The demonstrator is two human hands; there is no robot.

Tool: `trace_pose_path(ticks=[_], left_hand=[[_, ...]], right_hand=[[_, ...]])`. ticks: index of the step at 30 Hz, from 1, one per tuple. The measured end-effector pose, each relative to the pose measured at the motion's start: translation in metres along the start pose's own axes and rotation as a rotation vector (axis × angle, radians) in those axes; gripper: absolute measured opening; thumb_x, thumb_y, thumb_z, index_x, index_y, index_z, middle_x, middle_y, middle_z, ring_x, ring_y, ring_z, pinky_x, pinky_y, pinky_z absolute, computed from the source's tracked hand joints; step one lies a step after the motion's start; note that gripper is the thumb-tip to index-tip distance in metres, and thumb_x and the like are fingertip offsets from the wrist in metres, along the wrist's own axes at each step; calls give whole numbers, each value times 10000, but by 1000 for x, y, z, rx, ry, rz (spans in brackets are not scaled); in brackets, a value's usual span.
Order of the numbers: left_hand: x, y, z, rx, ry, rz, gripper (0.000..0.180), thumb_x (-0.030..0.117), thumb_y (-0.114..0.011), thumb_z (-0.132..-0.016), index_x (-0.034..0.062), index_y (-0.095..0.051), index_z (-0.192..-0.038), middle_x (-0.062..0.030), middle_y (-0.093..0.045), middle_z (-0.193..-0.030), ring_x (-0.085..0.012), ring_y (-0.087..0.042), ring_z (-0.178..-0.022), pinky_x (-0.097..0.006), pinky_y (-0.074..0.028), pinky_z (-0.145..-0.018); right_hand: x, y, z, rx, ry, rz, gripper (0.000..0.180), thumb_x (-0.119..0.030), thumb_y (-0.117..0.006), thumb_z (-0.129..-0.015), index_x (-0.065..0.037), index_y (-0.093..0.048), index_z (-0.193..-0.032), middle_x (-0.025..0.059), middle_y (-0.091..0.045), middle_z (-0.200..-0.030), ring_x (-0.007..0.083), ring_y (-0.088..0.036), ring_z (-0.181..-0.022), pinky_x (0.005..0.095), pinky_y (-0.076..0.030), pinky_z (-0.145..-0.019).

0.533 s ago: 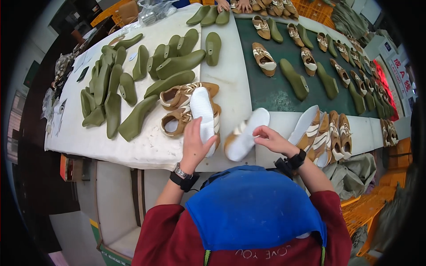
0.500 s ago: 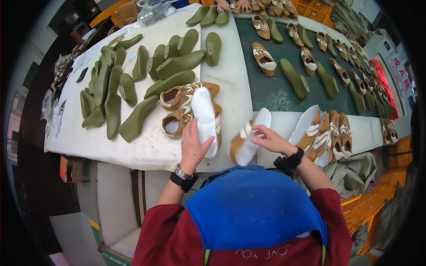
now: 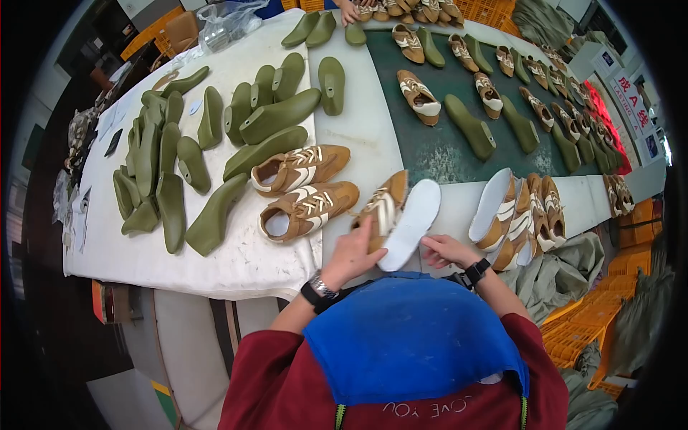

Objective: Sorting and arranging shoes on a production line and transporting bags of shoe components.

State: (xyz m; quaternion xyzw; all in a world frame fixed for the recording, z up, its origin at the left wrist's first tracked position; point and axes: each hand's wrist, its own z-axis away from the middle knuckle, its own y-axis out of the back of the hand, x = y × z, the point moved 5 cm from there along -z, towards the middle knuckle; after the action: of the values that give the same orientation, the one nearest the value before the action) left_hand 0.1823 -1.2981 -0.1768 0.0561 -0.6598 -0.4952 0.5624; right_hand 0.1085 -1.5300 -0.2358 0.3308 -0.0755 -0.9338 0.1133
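In front of me a tan sneaker (image 3: 384,208) with cream stripes lies toe away, and a white insole (image 3: 410,228) lies against its right side, partly covering it. My left hand (image 3: 350,256) is closed on the sneaker's near end, its index finger along the side and thumb by the insole's lower edge. My right hand (image 3: 450,251) pinches the right edge of the insole. Left of them rests a pair of matching sneakers, the nearer one (image 3: 309,210) and the farther one (image 3: 304,170), laces up and toes to the right.
Green shoe lasts (image 3: 279,116) cover the white-clothed table at left. Rows of sneakers and lasts stand on a dark green board (image 3: 448,158). At right, more sneakers (image 3: 548,211) lean together beside an insole (image 3: 491,204). Another person's hand (image 3: 349,12) touches a last at the far edge.
My left hand has moved right from the sneaker pair, which is now uncovered, to the single sneaker. That sneaker and the insole now lie side by side. My right hand has dropped slightly lower.
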Motion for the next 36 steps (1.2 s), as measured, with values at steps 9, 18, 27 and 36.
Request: trace_pose_path(ticks=[9,18,27,36], left_hand=[[-55,69,16,353,-70,-203,583,180,-703,-700,67,-478,-1226,-147,-610,-1015,-302,-570,-948,-361,-466,-798],[-66,48,37,323,-79,-463,234,250,-713,-635,59,-624,-737,-136,-624,-689,-317,-599,-760,-430,-384,-894],[-50,85,-40,371,65,2,313,344,-578,-827,52,-664,-755,-184,-603,-668,-340,-590,-670,-408,-479,-633],[-150,101,-30,65,198,-774,200,265,-603,-720,70,-641,-746,-152,-634,-692,-290,-625,-690,-489,-336,-940]], right_hand=[[-45,46,-5,385,391,-398,505,-194,-666,-775,-13,-390,-1157,133,-571,-1013,225,-584,-919,326,-493,-780],[-68,15,18,498,561,625,652,-132,-644,-742,-142,-343,-1320,246,-605,-943,416,-584,-849,451,-477,-753],[-70,-14,21,460,478,966,755,-403,-678,-692,-204,-329,-1332,196,-599,-876,341,-620,-780,403,-492,-681],[-71,-18,8,346,340,945,713,-221,-678,-661,-218,-354,-1296,153,-623,-805,320,-630,-743,402,-491,-637]])
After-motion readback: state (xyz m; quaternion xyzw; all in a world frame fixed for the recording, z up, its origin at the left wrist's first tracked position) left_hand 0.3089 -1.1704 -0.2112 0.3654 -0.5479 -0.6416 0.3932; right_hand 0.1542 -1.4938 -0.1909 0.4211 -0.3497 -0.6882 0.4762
